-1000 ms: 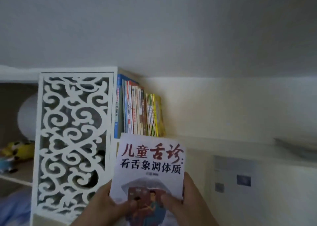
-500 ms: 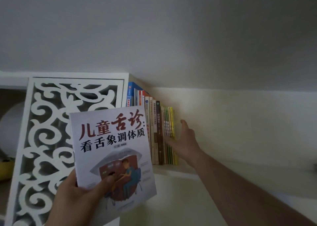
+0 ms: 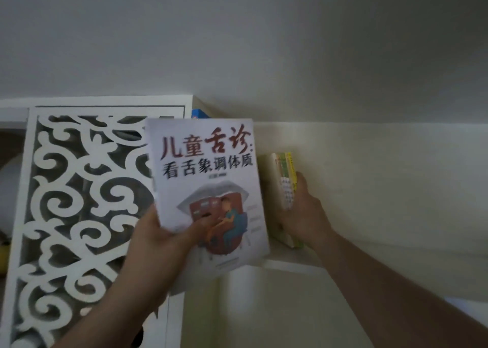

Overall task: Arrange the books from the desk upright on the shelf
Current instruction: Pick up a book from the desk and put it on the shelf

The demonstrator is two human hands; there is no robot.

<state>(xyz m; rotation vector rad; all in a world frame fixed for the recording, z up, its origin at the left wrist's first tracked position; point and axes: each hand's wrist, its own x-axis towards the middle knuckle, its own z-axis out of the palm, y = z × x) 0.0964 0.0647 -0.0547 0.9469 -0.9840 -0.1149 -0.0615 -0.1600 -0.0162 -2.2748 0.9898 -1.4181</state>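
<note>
My left hand grips a white paperback with red and black Chinese lettering by its lower left corner, thumb on the cover. The book is held upright in front of the shelf and hides most of the standing row. My right hand reaches onto the white shelf board and holds the yellow and green books at the right end of the row, thumb along their right side. The top of a blue book peeks above the paperback.
A white fretwork panel with curling cut-outs stands to the left of the books. The pale wall lies behind the shelf and to its right. Something yellow sits at the far left edge.
My left hand has lifted the paperback up and to the right, in front of the row. My right hand has closed on the end books, which now lean away from the rest.
</note>
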